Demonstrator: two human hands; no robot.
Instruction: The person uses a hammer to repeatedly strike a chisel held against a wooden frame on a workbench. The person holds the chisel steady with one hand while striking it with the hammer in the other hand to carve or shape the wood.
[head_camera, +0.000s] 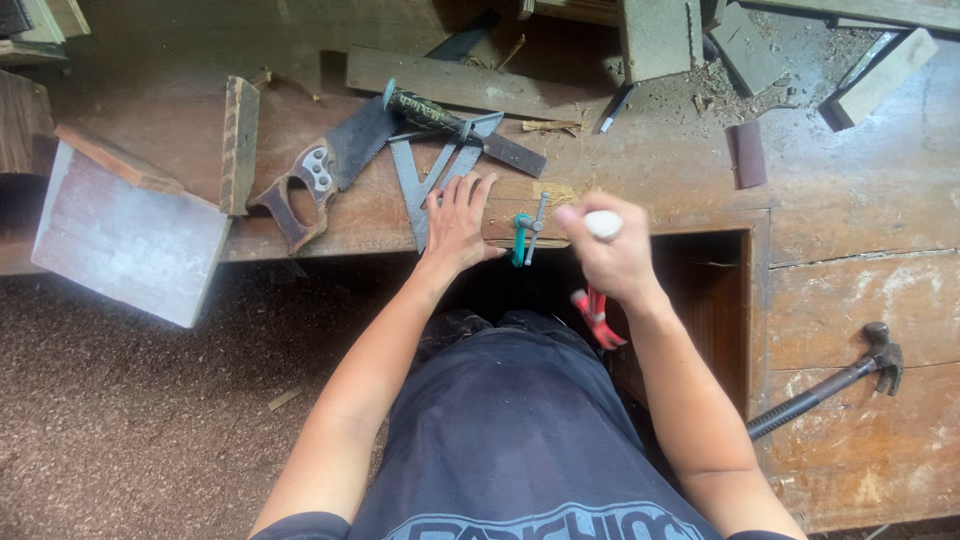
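My left hand (455, 222) lies flat with fingers spread on a small wooden piece (510, 205) at the bench's front edge, partly over a metal square (425, 180). A teal clamp (522, 238) grips that piece just right of the hand. My right hand (612, 258) is closed around a tool with a red handle (597, 318) that hangs below the hand; a white rounded end (603, 224) shows above the fingers. The tool's working end is hidden.
A handsaw (325, 170) and a dark-handled tool (430, 112) lie left of the square. A claw hammer (835, 385) rests at the right. Wood offcuts (240, 145), a grey board (125, 240), a dark block (748, 155) and sawdust litter the wooden bench (860, 210).
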